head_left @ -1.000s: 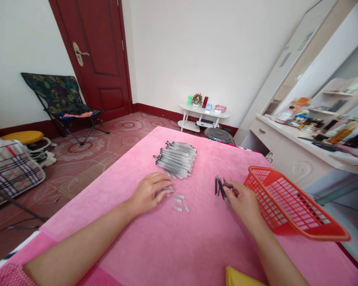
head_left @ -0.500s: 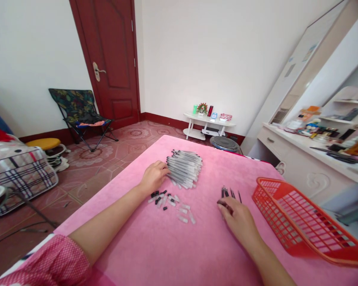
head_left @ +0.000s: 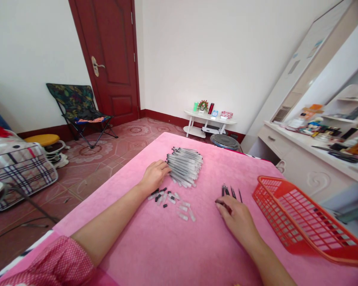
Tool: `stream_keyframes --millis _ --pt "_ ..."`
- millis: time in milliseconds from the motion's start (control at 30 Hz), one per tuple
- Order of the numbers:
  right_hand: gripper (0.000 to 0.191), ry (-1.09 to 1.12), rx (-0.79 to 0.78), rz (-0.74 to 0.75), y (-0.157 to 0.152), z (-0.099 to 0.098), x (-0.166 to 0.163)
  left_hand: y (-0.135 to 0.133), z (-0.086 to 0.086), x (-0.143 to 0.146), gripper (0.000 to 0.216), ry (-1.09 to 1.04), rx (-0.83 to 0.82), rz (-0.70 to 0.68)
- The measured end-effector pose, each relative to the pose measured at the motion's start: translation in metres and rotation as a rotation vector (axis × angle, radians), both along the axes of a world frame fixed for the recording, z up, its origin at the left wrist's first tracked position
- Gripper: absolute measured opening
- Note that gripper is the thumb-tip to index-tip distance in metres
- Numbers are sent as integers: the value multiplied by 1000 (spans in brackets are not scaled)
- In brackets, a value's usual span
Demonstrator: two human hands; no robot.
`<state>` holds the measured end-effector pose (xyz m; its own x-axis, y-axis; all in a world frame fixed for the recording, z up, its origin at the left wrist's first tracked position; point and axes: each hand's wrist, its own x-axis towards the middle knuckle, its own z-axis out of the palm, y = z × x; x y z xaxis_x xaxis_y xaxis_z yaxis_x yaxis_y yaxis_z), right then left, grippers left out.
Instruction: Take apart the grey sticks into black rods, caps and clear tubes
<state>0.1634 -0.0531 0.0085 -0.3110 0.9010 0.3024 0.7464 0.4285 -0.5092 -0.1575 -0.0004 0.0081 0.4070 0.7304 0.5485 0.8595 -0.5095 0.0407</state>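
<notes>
A heap of clear pens with dark ends [head_left: 185, 165] lies on the pink cloth. My left hand [head_left: 155, 174] is at its left edge, fingers closed together over the end of a pen; the fingertips are partly hidden. Nearer to me are scattered clear caps [head_left: 183, 208] and small black plugs [head_left: 165, 205]. To the right, my right hand [head_left: 235, 210] rests low over the cloth with its fingers curled in, something dark at the fingertips that I cannot make out. Several thin dark pointed sticks [head_left: 233, 192] lie just beyond its knuckles.
A red plastic basket [head_left: 304, 222] stands on the right of the pink-covered table [head_left: 167, 254]. Beyond are a cluttered white dresser [head_left: 304, 159], a low white stand [head_left: 193, 129] and a round dark-lidded container [head_left: 225, 142]. A folding chair [head_left: 77, 107] is by the door.
The view has tilted and shifted slightly. Both hands stay almost in place, the left at the pens and the right beside the dark sticks.
</notes>
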Motion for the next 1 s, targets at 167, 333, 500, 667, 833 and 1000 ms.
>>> stream_keyframes --millis 167,333,500,667,833,1000 --pt "17 301 -209 12 -2 5 -20 -13 8 9 14 -261 -32 -56" --pt "45 693 -459 90 -3 28 -57 -26 15 27 15 -326 -62 -183" --pt "29 917 -394 -1 -5 34 -76 -36 17 38 21 -210 -19 -227" --pt "27 1238 -662 -101 -16 18 -81 -48 19 54 24 -48 99 -298" --pt "27 1218 -905 -1 -23 20 -80 -56 20 63 25 12 142 -331" --pt "29 1119 -1157 94 -27 27 -72 -59 24 60 23 -23 109 -437"
